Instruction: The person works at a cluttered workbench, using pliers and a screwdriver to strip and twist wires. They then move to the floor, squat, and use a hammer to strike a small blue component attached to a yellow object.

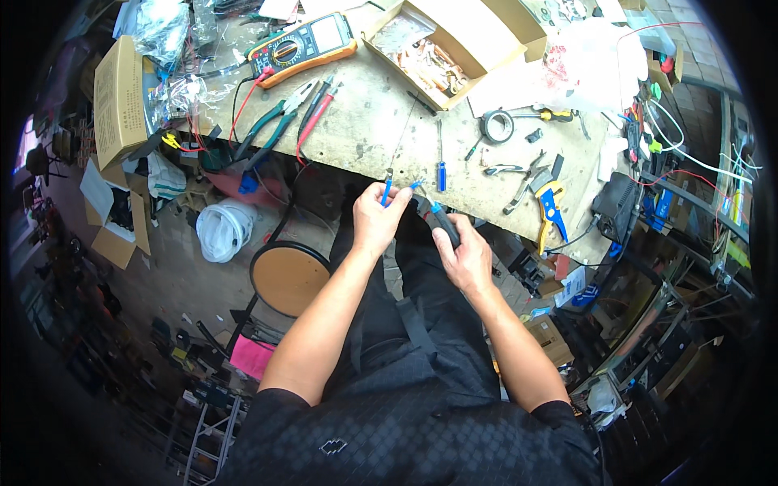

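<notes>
Just off the bench's front edge, my left hand [379, 217] is closed, pinching a thin blue piece that looks like a wire [386, 193]. Its upper end is tipped with something small and metal-coloured. Another bit of blue [416, 185] shows beyond the fingertips, between the hands; whether it belongs to the same piece I cannot tell. My right hand [468, 255] is wrapped round a dark-handled tool with a blue collar [442, 217], its head pointing toward the left hand. That head is too small and dark to make out. A blue-handled screwdriver [442, 174] lies on the bench close by.
On the bench [365, 121] lie an orange-rimmed multimeter [301, 49], green-handled pliers [275, 117], black tape [497, 125] and a yellow-and-blue hand tool [551, 215]. A cardboard box [433, 65] holds copper-coloured parts. A round stool [290, 278] stands at left, below the bench edge.
</notes>
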Action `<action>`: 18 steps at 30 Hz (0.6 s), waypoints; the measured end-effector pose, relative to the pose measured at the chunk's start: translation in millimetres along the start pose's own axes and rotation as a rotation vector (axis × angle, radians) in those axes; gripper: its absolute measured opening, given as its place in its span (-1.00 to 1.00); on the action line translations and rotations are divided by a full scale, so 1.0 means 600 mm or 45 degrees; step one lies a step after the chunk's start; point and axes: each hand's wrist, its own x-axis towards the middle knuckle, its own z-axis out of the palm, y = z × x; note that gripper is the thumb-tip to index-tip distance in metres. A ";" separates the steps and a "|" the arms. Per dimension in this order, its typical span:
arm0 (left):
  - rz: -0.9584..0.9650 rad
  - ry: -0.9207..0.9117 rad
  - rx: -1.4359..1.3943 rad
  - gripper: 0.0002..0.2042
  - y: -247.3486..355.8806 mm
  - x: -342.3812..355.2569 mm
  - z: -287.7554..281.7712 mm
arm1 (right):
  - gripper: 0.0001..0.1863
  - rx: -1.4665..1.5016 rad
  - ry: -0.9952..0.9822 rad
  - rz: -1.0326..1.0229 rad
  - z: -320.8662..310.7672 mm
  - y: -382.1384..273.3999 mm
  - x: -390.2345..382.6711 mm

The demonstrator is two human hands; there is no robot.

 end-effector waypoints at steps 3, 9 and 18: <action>-0.029 0.061 0.019 -0.64 0.007 0.004 0.009 | -0.64 0.000 -0.051 0.092 0.010 -0.002 -0.002; -0.051 0.152 -0.020 -0.61 -0.007 0.010 0.026 | -0.64 -0.040 -0.047 0.081 0.014 0.009 0.001; -0.105 0.107 0.037 -0.64 -0.004 0.014 0.024 | -0.67 -0.020 -0.112 0.126 0.006 0.010 0.006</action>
